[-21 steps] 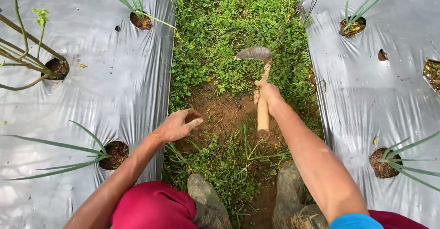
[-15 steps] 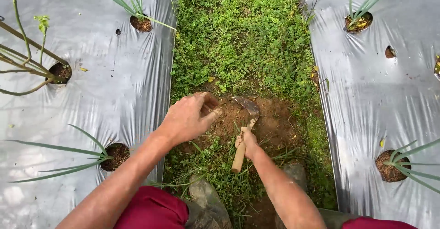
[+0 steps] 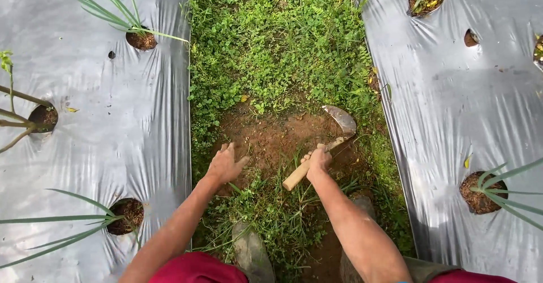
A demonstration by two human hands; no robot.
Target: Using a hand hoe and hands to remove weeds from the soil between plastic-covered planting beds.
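Short-handled hoe with a pale wooden handle and a curved grey metal blade (image 3: 325,147) lies low across the bare brown soil patch (image 3: 271,138) in the furrow, its blade tip at the patch's right edge, touching the ground beside the green weeds (image 3: 277,39). The right hand (image 3: 318,159) is closed around the handle near its middle, the butt end sticking out toward the person. The left hand (image 3: 226,164) is spread open, fingers wide, palm down on the soil at the near left edge of the patch, holding nothing, with a tuft of long grass (image 3: 266,204) just beside it. Silver plastic mulch sheets (image 3: 113,124) flank the furrow on both sides, with planting holes holding thin-leaved seedlings (image 3: 121,22).

By the look of it, the step in hand is scraping weeds out of the furrow, with the patch cleared and dense growth ahead. A next move would call for lifting the blade clear, keeping the open hand out of its path and the edge off the plastic.
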